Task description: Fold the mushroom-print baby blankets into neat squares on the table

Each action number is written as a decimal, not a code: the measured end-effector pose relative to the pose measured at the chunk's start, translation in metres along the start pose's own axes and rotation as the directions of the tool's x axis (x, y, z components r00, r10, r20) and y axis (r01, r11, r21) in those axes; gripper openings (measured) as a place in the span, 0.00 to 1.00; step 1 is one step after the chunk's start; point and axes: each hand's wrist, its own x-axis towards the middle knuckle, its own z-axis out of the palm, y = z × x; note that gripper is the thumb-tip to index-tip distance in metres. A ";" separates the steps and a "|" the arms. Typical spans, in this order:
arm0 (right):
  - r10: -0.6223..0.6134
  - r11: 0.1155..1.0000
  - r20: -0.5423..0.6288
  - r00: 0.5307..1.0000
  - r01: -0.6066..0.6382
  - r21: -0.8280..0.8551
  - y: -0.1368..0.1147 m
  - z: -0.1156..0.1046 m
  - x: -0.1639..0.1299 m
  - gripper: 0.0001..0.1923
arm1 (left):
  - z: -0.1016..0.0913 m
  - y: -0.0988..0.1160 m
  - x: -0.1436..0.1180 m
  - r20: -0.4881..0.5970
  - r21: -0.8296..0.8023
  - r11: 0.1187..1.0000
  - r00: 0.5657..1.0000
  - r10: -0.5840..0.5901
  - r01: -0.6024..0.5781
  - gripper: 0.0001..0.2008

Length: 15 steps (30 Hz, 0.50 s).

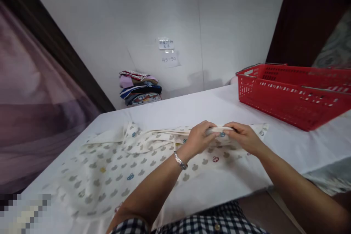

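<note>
A white cloth garment, printed with grey shapes and a few blue, red and yellow ones, lies spread and rumpled over the table. My left hand pinches a band-like edge of it between thumb and fingers. Just to the right, my right hand grips the same edge. Between the two hands the edge is lifted slightly and held taut. The kind of garment cannot be made out. A silver bracelet circles my left wrist.
A red plastic basket with metal handles stands on the white-covered table at the right. Folded clothes are stacked by the wall at the back left. Paper labels are stuck to the wall. A purplish curtain hangs at the left.
</note>
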 end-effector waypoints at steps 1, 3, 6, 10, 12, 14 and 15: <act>0.027 1.000 -0.019 0.999 -0.026 0.002 0.000 -0.004 -0.004 0.14 | 0.000 -0.004 -0.004 -0.013 0.023 1.000 1.000 0.000 0.000 0.10; 0.073 0.997 -0.073 0.995 -0.072 0.015 0.001 -0.013 -0.009 0.15 | -0.001 -0.016 -0.011 -0.053 0.072 0.997 0.999 -0.011 0.015 0.10; 0.117 0.993 -0.158 0.980 -0.114 0.033 0.003 -0.024 -0.011 0.17 | -0.006 -0.036 -0.023 -0.123 0.127 0.990 0.991 -0.050 0.066 0.11; 0.152 0.988 -0.237 0.959 -0.143 0.056 0.007 -0.035 -0.009 0.17 | -0.022 -0.063 -0.045 -0.197 0.194 0.969 0.974 -0.115 0.154 0.11; 0.164 0.986 -0.282 0.945 -0.159 0.041 0.008 -0.040 -0.009 0.18 | -0.031 -0.076 -0.057 -0.221 0.217 0.956 0.964 -0.148 0.196 0.11; 0.153 0.987 -0.333 0.931 -0.161 0.002 0.011 -0.045 -0.007 0.18 | -0.041 -0.087 -0.068 -0.240 0.243 0.941 0.954 -0.178 0.237 0.10; 0.139 0.987 -0.359 0.923 -0.157 -0.023 0.013 -0.048 -0.006 0.17 | -0.046 -0.093 -0.073 -0.253 0.256 0.932 0.948 -0.192 0.257 0.10</act>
